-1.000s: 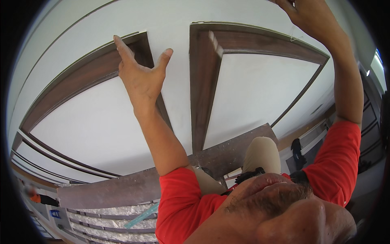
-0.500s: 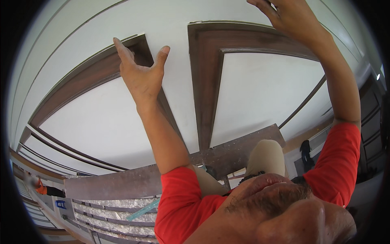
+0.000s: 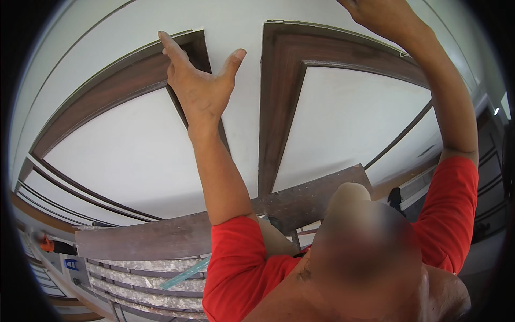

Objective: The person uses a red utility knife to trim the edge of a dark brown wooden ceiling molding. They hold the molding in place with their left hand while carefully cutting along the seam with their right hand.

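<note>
Both my arms, in red short sleeves, reach up to a white panelled surface with dark brown wooden trim. My left hand [image 3: 199,91] is spread flat, fingers apart, against the corner of the left trim frame [image 3: 107,88] and holds nothing. My right hand [image 3: 383,16] rests against the upper edge of the right trim frame [image 3: 343,51], near the picture's top rim. Its fingers are cut off there, so I cannot see whether it holds anything. A white strip [image 3: 244,123] separates the two frames.
A long dark wooden board [image 3: 155,239] lies below my left arm. Under it are plaster-spattered planks [image 3: 134,271] with a pale green strip [image 3: 188,273] across them. An orange object [image 3: 47,244] sits at the far left. Dark shelving [image 3: 491,177] lines the right rim.
My left hand has stayed spread on the left frame's corner. My right hand has slid a little left along the right frame toward the top rim.
</note>
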A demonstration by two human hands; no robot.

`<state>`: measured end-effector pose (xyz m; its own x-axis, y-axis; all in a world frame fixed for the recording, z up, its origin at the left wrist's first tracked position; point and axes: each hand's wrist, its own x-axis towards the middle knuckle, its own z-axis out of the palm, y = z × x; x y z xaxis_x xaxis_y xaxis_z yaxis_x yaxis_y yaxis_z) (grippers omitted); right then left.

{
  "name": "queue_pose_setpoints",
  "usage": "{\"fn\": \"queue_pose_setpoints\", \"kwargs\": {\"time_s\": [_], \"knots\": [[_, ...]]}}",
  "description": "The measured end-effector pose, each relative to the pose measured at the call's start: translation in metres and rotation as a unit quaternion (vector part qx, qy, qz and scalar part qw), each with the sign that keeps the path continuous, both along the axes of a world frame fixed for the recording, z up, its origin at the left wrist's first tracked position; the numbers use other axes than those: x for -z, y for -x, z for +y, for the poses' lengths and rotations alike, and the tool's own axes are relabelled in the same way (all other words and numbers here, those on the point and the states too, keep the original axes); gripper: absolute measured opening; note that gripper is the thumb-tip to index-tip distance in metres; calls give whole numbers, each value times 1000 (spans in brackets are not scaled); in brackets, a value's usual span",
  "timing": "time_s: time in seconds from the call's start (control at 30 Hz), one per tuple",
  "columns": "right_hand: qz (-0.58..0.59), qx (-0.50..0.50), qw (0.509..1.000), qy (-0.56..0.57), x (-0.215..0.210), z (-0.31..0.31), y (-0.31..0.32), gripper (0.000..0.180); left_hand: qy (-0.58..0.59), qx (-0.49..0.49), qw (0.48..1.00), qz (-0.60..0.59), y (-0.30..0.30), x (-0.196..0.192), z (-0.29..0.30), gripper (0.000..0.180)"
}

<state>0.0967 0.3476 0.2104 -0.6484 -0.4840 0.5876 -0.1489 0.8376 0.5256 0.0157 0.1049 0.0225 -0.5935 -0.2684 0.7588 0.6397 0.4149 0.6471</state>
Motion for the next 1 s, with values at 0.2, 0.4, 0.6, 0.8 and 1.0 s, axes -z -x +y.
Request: {"fn": "queue_pose_setpoints", "kwargs": {"time_s": [0.2, 0.4, 0.6, 0.8, 1.0], "knots": [[-9, 1, 1000, 2, -5, 14, 4, 42, -17, 28, 999, 16, 2, -2, 4, 139], [-29, -15, 999, 25, -5, 15, 9, 42, -5, 23, 1000, 19, 3, 3, 0, 140], [-39, -4, 999, 10, -11, 20, 11, 42, -10, 21, 1000, 21, 1, 1, 2, 141], [-18, -13, 999, -27, -6, 32, 12, 41, -2, 22, 1000, 19, -2, 1, -1, 142], [-8, -12, 1000, -18, -3, 33, 9, 40, -6, 49, 998, 37, -1, 0, -5, 143]]}}
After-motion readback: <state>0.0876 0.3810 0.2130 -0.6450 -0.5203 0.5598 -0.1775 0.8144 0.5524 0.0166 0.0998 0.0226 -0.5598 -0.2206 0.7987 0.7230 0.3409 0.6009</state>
